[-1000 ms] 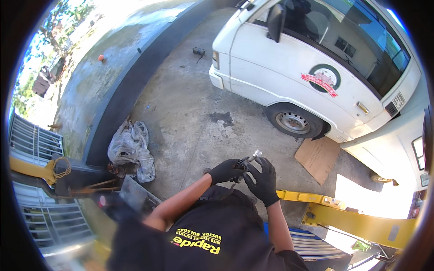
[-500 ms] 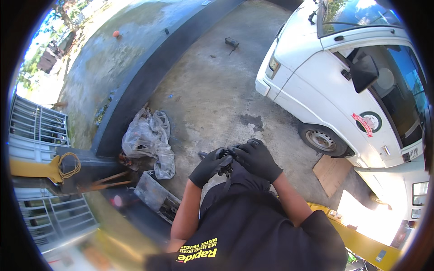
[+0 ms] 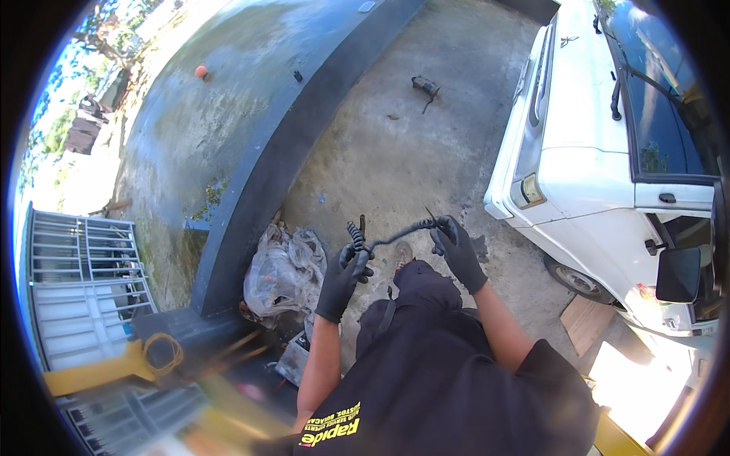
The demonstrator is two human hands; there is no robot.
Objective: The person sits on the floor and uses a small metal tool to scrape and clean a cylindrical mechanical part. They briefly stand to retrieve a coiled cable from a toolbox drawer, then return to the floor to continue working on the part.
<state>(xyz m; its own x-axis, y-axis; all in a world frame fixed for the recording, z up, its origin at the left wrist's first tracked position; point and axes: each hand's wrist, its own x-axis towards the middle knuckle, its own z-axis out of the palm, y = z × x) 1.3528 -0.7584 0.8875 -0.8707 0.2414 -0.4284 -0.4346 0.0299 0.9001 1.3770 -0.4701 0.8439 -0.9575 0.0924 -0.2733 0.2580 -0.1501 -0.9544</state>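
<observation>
A black coiled cord (image 3: 395, 237), which looks like the lead of a test light, stretches between my gloved hands in front of my legs. My left hand (image 3: 340, 283) is closed on its bunched coils, and a short dark piece sticks up beside them. My right hand (image 3: 461, 256) grips the other end, where a thin pointed tip (image 3: 429, 212) rises past the fingers. Both black gloves hide the parts inside my grip. The cord sags slightly in the middle and hangs clear of the concrete.
A white van (image 3: 570, 167) stands at the right, with a flat brown board (image 3: 587, 323) near its wheel. Clear plastic sheeting (image 3: 281, 273) lies at the left by a low dark wall (image 3: 251, 190). A dark cylindrical part (image 3: 426, 85) rests on the concrete farther off. A yellow beam (image 3: 99, 370) is at lower left.
My hands have moved apart from close together, drawing the coiled cord out between them. The view has shifted, so the van sits farther right.
</observation>
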